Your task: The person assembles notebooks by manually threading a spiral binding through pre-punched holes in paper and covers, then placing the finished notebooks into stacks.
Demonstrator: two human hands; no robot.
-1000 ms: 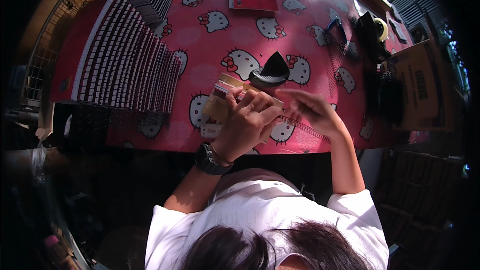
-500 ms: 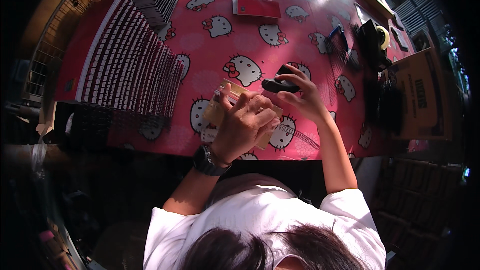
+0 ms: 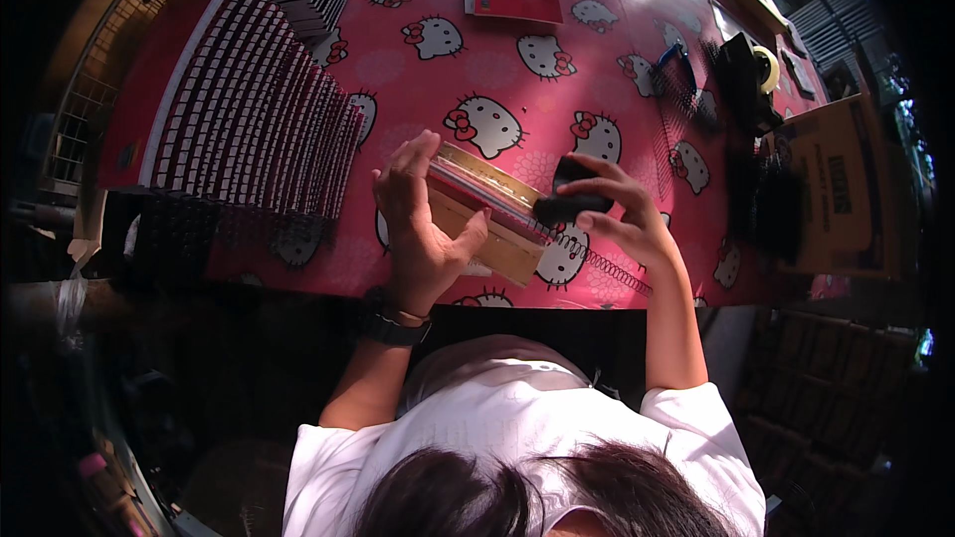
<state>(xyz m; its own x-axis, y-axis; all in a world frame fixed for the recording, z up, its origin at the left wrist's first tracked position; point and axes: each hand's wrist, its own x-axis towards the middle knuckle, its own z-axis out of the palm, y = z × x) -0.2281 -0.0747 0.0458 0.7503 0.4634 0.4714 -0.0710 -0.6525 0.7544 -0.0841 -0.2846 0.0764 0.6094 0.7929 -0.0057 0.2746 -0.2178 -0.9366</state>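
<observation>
A red-edged notebook (image 3: 487,201) lies slantwise in a pale wooden holder (image 3: 510,257) near the table's front edge. My left hand (image 3: 418,224) is round its left end, fingers stretched along that end and thumb reaching over the near side. A thin wire spiral coil (image 3: 609,267) runs out from the notebook's right end across the tabletop. With fingers and thumb, my right hand (image 3: 632,214) grips a black rounded device (image 3: 577,189), its tip against the notebook's right end where the coil meets it. My palm hides part of the holder's left side.
Tall stacks of red-covered notebooks (image 3: 249,109) stand at the left. A single red notebook (image 3: 515,3) lies at the back on the pink patterned tablecloth (image 3: 398,60). On the right are blue-handled pliers (image 3: 674,58), a tape dispenser (image 3: 761,80) and a cardboard box (image 3: 831,189).
My left hand has drawn back left, from over the notebook to its left end, uncovering the notebook. My right hand has brought the black device down to the notebook's right end.
</observation>
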